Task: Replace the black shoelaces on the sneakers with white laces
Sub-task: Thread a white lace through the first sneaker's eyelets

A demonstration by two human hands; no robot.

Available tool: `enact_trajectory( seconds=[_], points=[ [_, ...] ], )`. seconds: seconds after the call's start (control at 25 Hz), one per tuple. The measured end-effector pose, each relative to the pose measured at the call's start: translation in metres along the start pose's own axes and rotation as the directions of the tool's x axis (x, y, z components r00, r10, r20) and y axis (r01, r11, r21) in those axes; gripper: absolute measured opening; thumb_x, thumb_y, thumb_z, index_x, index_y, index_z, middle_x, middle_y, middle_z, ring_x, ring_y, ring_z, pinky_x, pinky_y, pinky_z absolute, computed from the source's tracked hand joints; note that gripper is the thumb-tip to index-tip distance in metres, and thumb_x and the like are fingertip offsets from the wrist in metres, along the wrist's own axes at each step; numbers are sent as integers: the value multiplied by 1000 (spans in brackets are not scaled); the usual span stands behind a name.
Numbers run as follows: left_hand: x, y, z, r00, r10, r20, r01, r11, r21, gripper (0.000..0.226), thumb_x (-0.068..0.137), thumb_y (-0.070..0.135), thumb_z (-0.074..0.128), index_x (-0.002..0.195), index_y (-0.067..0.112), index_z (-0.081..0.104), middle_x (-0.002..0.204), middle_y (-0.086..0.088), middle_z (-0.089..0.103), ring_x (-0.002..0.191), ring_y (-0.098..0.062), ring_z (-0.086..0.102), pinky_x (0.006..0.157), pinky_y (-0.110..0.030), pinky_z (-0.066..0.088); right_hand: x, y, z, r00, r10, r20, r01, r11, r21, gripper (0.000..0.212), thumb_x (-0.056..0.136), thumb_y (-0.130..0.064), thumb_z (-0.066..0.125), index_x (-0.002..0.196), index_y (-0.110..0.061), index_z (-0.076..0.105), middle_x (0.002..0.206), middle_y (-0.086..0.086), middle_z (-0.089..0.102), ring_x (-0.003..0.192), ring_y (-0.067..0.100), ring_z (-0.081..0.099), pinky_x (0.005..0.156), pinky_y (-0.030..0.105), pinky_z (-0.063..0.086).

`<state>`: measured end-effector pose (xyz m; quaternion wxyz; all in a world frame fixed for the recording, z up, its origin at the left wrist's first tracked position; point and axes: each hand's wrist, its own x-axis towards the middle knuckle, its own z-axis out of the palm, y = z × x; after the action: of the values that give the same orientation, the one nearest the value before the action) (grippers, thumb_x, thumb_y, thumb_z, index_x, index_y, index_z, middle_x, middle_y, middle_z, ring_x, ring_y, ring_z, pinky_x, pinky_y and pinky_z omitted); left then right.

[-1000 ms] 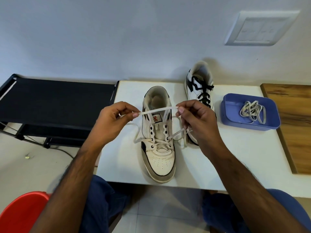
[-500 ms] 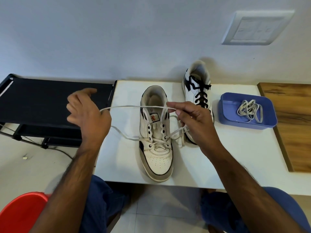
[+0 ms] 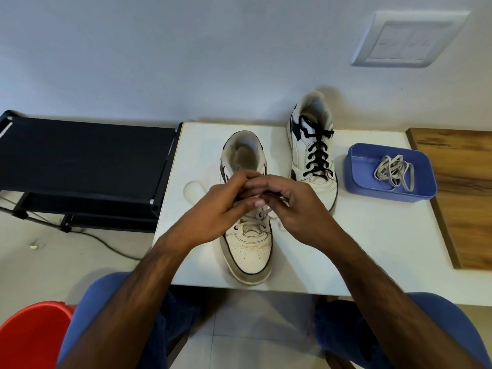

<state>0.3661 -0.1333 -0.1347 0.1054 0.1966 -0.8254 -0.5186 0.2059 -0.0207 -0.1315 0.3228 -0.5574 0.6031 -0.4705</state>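
Near sneaker (image 3: 246, 246): stood mid-table, toe toward you; its white lace (image 3: 262, 213) crossed only the lower eyelets. Judged step: threading upward.
Far sneaker (image 3: 314, 145): kept its black lace (image 3: 318, 153); re-lacing it remained.
Blue tray (image 3: 356, 179): held the spare white lace (image 3: 394, 173).
Left hand (image 3: 226, 206): your curled fingers pinched the lace.
Right hand (image 3: 295, 206): likewise curled, fingertips meeting your left.
Next move: feed the lace tip through the next eyelet.
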Motion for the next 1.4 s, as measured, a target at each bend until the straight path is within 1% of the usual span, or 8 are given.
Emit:
enact_trajectory(
  seconds=[0.16, 0.24, 0.44, 0.6, 0.76, 0.88, 1.12, 1.4],
  points=[
    [1, -8, -11, 985, 31, -173, -7, 991, 137, 25, 93, 45, 60, 114, 33, 59, 78, 0, 65, 78, -18, 66, 71, -40, 53, 3, -3, 0, 973, 128, -192, -100, 984, 148, 36, 87, 3, 74, 118, -14, 70, 92, -2, 77, 92, 12, 74, 81, 25, 59],
    [0, -12, -13, 978, 70, -198, -35, 984, 174, 14, 95, 42, 63, 105, 32, 64, 83, 6, 69, 81, -16, 68, 73, -42, 54, 2, -2, -3, 947, 156, -282, -141, 987, 74, 27, 83, -2, 80, 106, -16, 75, 82, -5, 76, 81, 7, 72, 73, 16, 53],
    [2, -10, -3, 968, 119, -220, -71, 973, 218, 21, 94, 25, 71, 114, 20, 64, 98, 13, 68, 90, -10, 66, 71, -20, 51, 3, -3, -1, 971, 164, -176, -148, 984, 99, 27, 91, 6, 67, 108, -15, 70, 93, -3, 78, 93, 11, 74, 85, 24, 57],
    [2, -11, -4, 932, 252, -261, -162, 932, 323, 11, 92, 14, 73, 102, 12, 71, 94, 7, 72, 87, 0, 66, 75, -17, 53, 2, -6, 3, 946, 258, -197, -233, 962, 143, 24, 88, -4, 75, 99, -18, 59, 81, -1, 78, 75, 14, 74, 76, 30, 60],
    [1, -13, -14, 914, 219, -341, -96, 935, 342, 7, 88, 14, 77, 94, 14, 74, 91, 7, 68, 87, -6, 64, 74, -15, 50, 1, -4, 1, 922, 287, -258, -302, 953, -18, 24, 83, -27, 84, 87, -21, 62, 74, -3, 72, 67, 10, 66, 63, 33, 55],
    [0, -16, -16, 948, 163, -275, -61, 937, 344, 11, 84, 13, 81, 91, 17, 74, 91, 10, 63, 88, -4, 61, 73, -9, 43, -1, 2, 12, 922, 334, -197, -375, 895, -242, 34, 73, -45, 88, 85, -25, 62, 78, -9, 66, 71, 7, 62, 65, 33, 55],
    [1, -21, -12, 971, 112, -213, -15, 912, 410, 13, 82, 23, 83, 91, 24, 75, 86, 11, 55, 78, -8, 55, 66, -33, 51, -2, 0, 18, 881, 413, -230, -463, 851, -249, 22, 76, -31, 81, 87, -18, 68, 76, -9, 68, 73, 7, 66, 73, 34, 58],
    [8, -20, 4, 956, 17, -293, 76, 950, 303, 10, 80, 28, 85, 87, 30, 78, 82, 5, 52, 81, -9, 53, 69, -31, 48, -7, -1, 16, 870, 443, -219, -484, 852, -199, 14, 81, -19, 76, 94, -16, 70, 74, -11, 68, 70, -2, 65, 59, 12, 50]
  ],
)
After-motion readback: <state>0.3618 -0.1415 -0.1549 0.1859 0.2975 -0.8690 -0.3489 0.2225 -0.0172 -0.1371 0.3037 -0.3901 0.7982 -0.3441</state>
